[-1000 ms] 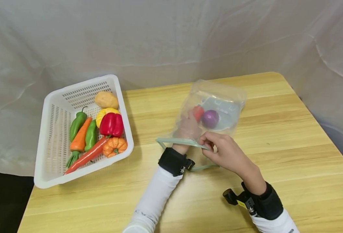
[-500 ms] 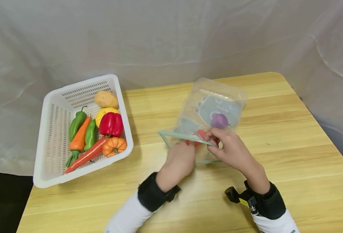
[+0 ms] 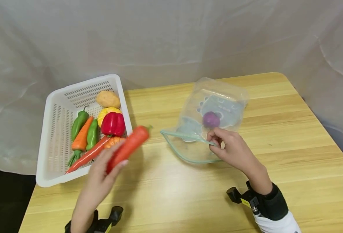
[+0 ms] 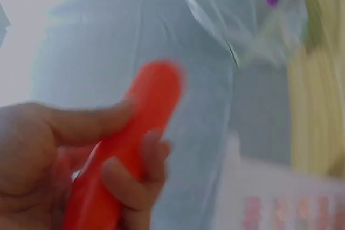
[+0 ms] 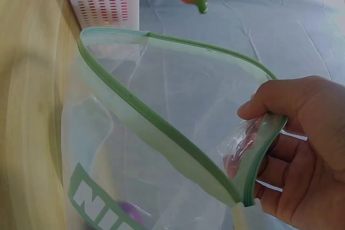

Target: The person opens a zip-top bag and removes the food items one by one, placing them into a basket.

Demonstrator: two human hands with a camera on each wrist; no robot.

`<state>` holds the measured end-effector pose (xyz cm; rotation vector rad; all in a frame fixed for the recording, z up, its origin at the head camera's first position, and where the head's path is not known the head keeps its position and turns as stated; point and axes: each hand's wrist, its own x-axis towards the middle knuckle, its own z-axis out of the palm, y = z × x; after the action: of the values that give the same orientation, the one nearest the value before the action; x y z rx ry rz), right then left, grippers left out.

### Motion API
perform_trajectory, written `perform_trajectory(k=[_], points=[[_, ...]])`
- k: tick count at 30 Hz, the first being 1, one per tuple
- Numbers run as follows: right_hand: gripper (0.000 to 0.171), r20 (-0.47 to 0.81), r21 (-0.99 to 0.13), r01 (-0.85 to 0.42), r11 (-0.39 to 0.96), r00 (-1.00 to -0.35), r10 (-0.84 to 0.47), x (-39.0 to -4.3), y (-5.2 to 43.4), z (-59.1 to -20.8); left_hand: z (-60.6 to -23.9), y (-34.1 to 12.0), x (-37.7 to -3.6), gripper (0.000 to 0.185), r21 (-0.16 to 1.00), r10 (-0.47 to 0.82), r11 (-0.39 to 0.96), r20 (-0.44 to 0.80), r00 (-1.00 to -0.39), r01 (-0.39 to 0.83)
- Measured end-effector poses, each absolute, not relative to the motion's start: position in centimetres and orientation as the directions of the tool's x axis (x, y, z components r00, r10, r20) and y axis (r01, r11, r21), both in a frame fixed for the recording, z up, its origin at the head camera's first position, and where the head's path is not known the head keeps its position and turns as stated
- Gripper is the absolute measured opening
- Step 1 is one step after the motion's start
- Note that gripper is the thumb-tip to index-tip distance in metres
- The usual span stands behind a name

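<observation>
**While pinching zip bag (image 3: 218, 97) open: red chili (image 3: 129, 147) in mid-air, drop and collapse risks**

Status, left hand (image 3: 101, 174): wrapped round near half of red chili, thumb on one side, fingers curled over the other (left wrist view). Chili up off the desk (image 3: 276, 145), tilted, green tip pointing far-right. Hanging over near-right corner of white basket (image 3: 53, 129), well left of the bag. Motion-blurred in both views, so can't tell how firm the grip is.

Status, right hand (image 3: 232, 150): pinching green zip rim (image 3: 183, 136) at its right end, thumb on one face, fingers on the other. Mouth propped wide, facing left and near. Rest of bag lying on desk toward the far side, with purple onion (image 3: 211, 119) inside near the middle.

Left side: basket holding potato (image 3: 108, 99), red bell pepper (image 3: 113, 123), green peppers, carrot, small pumpkin, another long red chili.

Possible failure modes, judged from this:
- Slip. Gripped by one end only, smooth glossy skin, free end sticking out. Could rotate out of the fingers and drop onto basket edge or desk.
- Mouth collapse. Held at a single point, thin floppy film. Could sag shut or fold over on easing the pinch.
- Bag drag. Pulling the rim up or nearer could slide the whole bag and roll the onion toward the opening.
- Clipping. Low over the basket corner, so could knock the basket rim or the pumpkin.
</observation>
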<state>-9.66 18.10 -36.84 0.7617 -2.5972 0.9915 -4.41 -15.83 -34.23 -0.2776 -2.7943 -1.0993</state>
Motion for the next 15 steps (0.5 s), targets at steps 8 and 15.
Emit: perform_trajectory(k=[8,15], points=[[0.020,0.415,-0.538,-0.564,0.626,-0.824,-0.386,-9.7,18.1,-36.9,-36.6,-18.1,-7.7,0.067,0.762,-0.221,0.645,0.122,-0.968,-0.051],[0.021,0.420,-0.540,-0.571,0.619,-0.820,-0.390,-9.7,18.0,-36.9,-37.7,-18.5,-10.7,0.067,0.697,-0.168,0.708,0.005,-0.986,-0.117]])
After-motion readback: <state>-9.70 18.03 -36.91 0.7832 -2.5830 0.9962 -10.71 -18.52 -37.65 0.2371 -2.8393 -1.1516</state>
